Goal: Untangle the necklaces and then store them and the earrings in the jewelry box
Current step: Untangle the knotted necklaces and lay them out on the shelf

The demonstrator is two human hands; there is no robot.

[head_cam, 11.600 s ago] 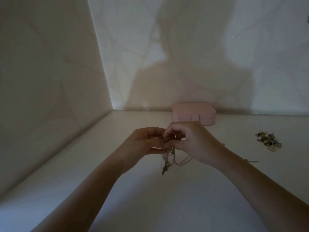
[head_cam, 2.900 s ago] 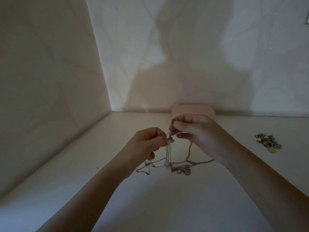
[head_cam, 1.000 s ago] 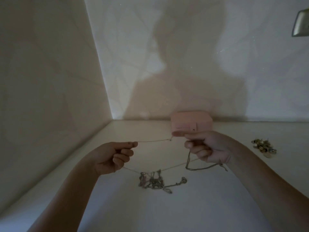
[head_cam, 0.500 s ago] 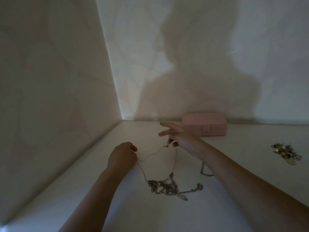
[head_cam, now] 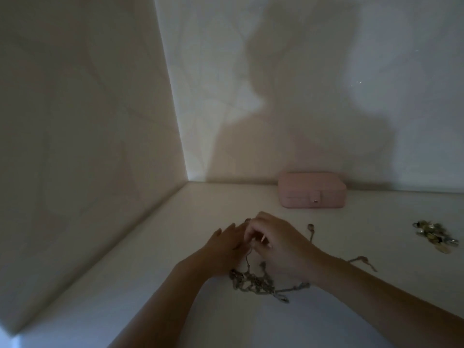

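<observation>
A tangle of thin metal necklaces (head_cam: pixel 256 283) lies on the white surface just below my hands, with chain ends trailing right (head_cam: pixel 361 260) and up past my wrist. My right hand (head_cam: pixel 281 243) has curled fingers that pinch a chain strand rising from the heap. My left hand (head_cam: pixel 226 243) lies beside it with fingers stretched toward the same strand; whether it grips the chain is hidden by the right hand. The pink jewelry box (head_cam: pixel 312 190) stands closed at the back wall. A small pile of earrings (head_cam: pixel 435 234) lies at the far right.
Walls meet in a corner at the left and back, closing in the white surface (head_cam: pixel 160 305). The light is dim and my shadow falls on the back wall.
My hands, spread apart with a strand stretched between them a second ago, have come together low over the tangle. The camera has tilted down and shifted a little.
</observation>
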